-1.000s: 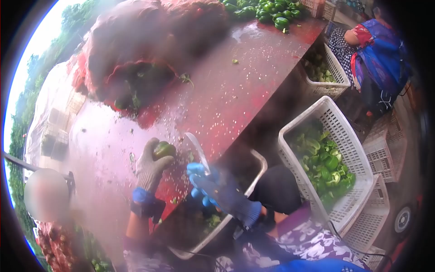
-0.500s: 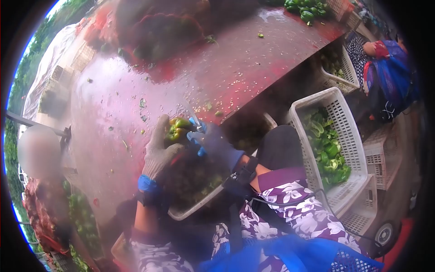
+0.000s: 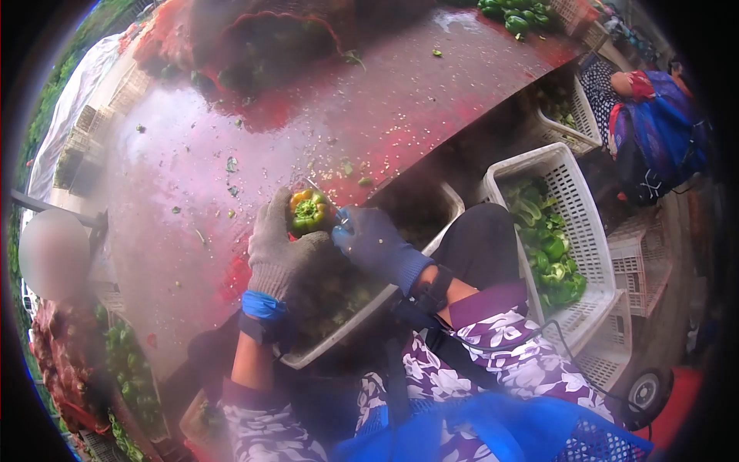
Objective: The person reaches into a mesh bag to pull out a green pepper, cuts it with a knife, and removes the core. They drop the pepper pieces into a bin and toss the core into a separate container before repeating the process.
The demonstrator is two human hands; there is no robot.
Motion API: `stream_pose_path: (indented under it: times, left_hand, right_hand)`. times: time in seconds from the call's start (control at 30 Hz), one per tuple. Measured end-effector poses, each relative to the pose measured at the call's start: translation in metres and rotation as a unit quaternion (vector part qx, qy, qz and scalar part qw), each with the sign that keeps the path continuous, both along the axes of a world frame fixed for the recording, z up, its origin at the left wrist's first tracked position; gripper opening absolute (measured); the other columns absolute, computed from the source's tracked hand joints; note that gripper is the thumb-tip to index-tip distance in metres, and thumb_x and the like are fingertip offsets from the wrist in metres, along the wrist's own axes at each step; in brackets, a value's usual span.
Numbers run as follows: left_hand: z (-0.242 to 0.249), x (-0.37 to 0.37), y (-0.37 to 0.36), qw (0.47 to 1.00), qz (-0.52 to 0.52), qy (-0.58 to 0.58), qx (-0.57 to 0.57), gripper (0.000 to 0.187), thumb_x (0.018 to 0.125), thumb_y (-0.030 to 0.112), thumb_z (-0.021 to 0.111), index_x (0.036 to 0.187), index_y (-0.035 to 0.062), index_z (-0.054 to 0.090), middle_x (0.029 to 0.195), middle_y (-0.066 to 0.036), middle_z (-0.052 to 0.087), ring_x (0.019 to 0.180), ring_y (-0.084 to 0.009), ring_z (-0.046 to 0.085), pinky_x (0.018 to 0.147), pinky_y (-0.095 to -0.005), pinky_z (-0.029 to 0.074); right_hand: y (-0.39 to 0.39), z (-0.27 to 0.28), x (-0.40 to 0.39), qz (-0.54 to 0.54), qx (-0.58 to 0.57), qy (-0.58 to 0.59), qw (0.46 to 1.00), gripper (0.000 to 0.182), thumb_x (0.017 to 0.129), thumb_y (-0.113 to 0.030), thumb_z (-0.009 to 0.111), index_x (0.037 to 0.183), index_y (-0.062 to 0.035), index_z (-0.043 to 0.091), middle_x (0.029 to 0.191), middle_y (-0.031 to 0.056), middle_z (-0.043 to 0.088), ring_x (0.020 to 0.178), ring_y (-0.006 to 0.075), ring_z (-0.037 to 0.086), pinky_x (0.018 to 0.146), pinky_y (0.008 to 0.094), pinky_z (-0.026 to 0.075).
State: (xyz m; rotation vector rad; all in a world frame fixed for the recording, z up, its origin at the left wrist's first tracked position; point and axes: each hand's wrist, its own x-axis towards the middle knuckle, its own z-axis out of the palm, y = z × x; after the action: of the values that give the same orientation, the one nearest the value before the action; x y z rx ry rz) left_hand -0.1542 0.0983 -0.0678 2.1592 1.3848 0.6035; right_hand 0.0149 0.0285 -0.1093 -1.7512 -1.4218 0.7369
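A wet red table (image 3: pixel 400 115) fills the upper half of the view, flecked with green scraps; no writing or label can be read anywhere. At 12 o'clock on it lies a red mesh sack (image 3: pixel 269 38) gaping open over dark green contents, blurred by haze on the lens. At 1 o'clock, at the far table edge, sits a pile of green peppers (image 3: pixel 514 15). At 3 o'clock, beside the table, stands a white slotted plastic crate (image 3: pixel 577 192) holding cut green pepper pieces (image 3: pixel 550 254); a second white crate (image 3: pixel 573 123) beyond it at 2 o'clock also holds green pieces. Past that, a co-worker in blue and red clothing (image 3: pixel 654 115) is seated. A grey tub (image 3: pixel 369 304) sits against the near table edge at centre, under the person's hands, with green trimmings inside, dimly seen.

Above the tub, the left hand (image 3: pixel 277 250) in a grey knit glove is curled around a green bell pepper (image 3: pixel 308 212), stem end up and tinged yellow-orange, just over the table's near edge at the centre of the view. The right hand (image 3: pixel 377 242) in a blue glove is closed on a small knife (image 3: pixel 327 202), whose blade touches the pepper's top at its 2 o'clock side. At 8 o'clock, below the table, more green peppers (image 3: pixel 127 362) lie heaped.
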Motion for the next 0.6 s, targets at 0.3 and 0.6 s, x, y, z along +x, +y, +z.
stream_pose_path:
  times: [0.3,0.6]
  left_hand:
    - [-0.005,0.002,-0.005,0.998,-0.02,0.0,0.066,0.086,0.066,0.026,0.087,0.143,0.0099,0.051,0.121,-0.017,0.062,0.11,-0.0373,0.064,0.092,-0.0458,0.053]
    - [-0.01,0.001,-0.017,0.991,-0.057,-0.012,0.125,0.087,0.067,0.029,0.088,0.144,0.0104,0.051,0.119,-0.017,0.062,0.106,-0.0357,0.065,0.088,-0.0462,0.054]
  right_hand:
    - [-0.002,0.011,0.004,0.052,-0.115,0.171,0.977,0.021,0.086,-0.019,0.067,0.089,0.0017,0.066,0.073,0.0159,0.068,0.064,0.0271,0.069,0.062,0.0412,0.054]
    - [-0.001,0.009,-0.008,0.062,-0.199,0.179,0.961,0.018,0.087,-0.014,0.067,0.091,0.003,0.065,0.077,0.0173,0.069,0.069,0.0268,0.07,0.062,0.0381,0.056]
